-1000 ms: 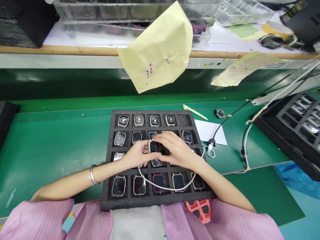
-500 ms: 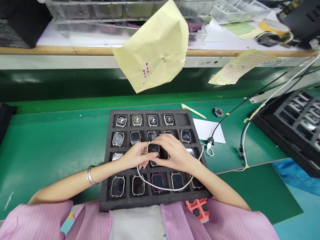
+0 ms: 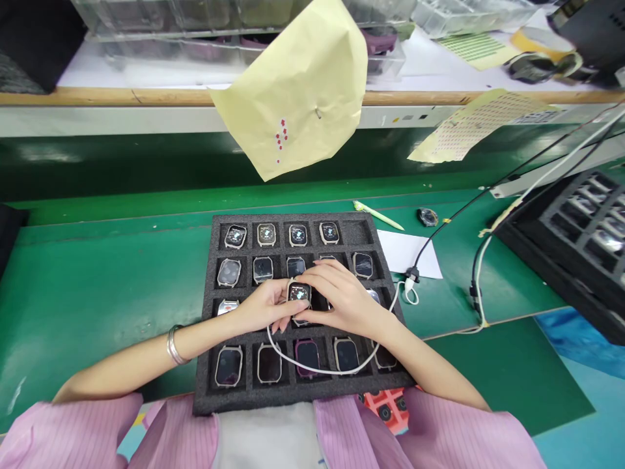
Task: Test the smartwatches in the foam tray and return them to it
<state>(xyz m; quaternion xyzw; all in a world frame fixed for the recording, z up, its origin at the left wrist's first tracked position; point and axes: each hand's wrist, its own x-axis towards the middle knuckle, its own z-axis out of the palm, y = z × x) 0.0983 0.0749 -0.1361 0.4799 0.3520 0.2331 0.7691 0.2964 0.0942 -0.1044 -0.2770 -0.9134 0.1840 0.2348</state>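
Observation:
Between both hands is a smartwatch [image 3: 299, 292] without a strap, its screen lit, held above the middle of a black foam tray [image 3: 205, 394]. My left hand [image 3: 268, 303] grips its left side, thumb on the lower edge. My right hand [image 3: 334, 296] closes on its right side, fingers at the top and thumb at the bottom. A white cable [image 3: 317, 370] loops from under my left hand across the front row towards the right. Watches sit in the tray's compartments; the back row has lit screens, while a purple-framed watch [image 3: 308, 355] in front is dark.
Right of the tray are a green pen [image 3: 378, 215], a white paper [image 3: 407, 253], a round watch [image 3: 427, 217] and a cable plug [image 3: 410, 281]. A second watch tray [image 3: 576, 241] stands far right. Yellow paper [image 3: 303, 98] hangs from the shelf edge [image 3: 146, 98].
The held watch's screen was dark and is now lit with a display. Both hands keep the same hold; the view has shifted slightly.

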